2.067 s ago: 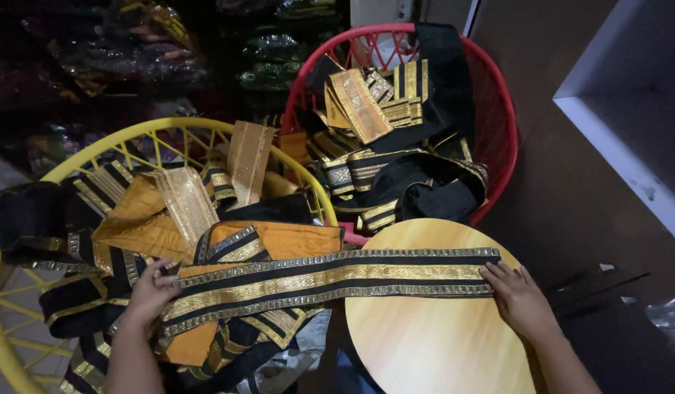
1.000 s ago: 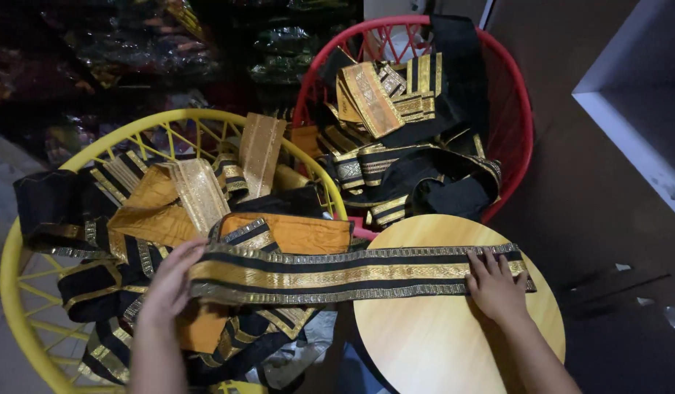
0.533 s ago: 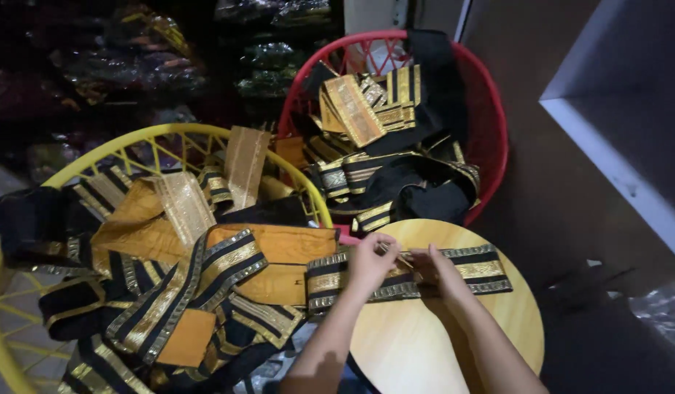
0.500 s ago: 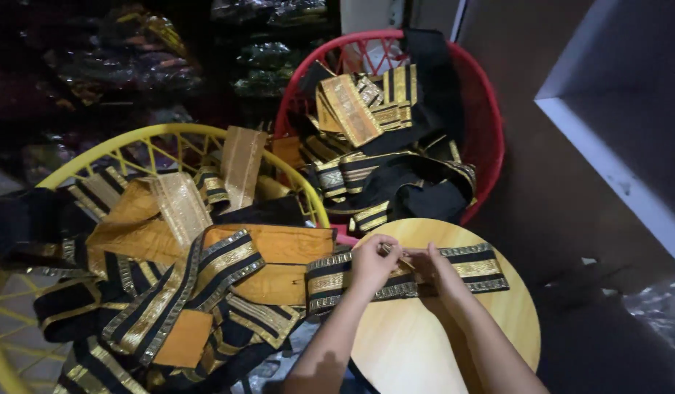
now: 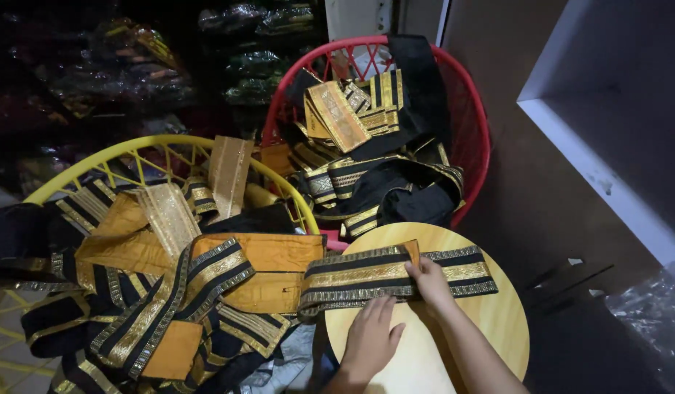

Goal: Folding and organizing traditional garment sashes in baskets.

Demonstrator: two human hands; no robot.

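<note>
A black band with gold woven trim (image 5: 352, 277) lies folded across the round wooden table (image 5: 498, 321). Its left end hangs off toward the yellow basket (image 5: 155, 146). My right hand (image 5: 429, 281) rests on the band's middle, with its fingers at the folded edge. Just below the band, my left hand (image 5: 370, 335) lies flat on the tabletop, fingers spread and fingertips touching the band's lower edge.
The yellow basket on the left holds several black, gold and orange bands. A red basket (image 5: 469, 109) behind the table is piled with more of them. A white shelf (image 5: 607, 160) juts in at the right. Dark bagged goods fill the background.
The band, first stretched between my two hands, has been folded to about half its length on the table. My left hand came over from the yellow basket and now lies flat below the band.
</note>
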